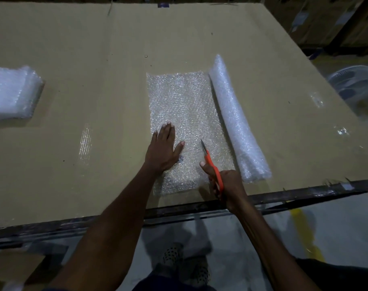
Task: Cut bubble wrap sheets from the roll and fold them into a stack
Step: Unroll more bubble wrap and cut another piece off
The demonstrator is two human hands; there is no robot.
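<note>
1. The unrolled bubble wrap sheet lies mid-table, just left of the roll.
2. My left hand presses it flat, fingers straight; if it slips, the film could bunch.
3. My right hand grips the orange scissors; I might cut crooked.
4. The folded stack waits far left.

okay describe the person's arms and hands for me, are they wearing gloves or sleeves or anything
Both arms are bare as far as the frame shows: no sleeve shows on either forearm. The left hand and right hand are bare too, with no gloves. No watch, bracelet or ring is visible, though the light is dim. Fingernails look short and unpainted.
</note>
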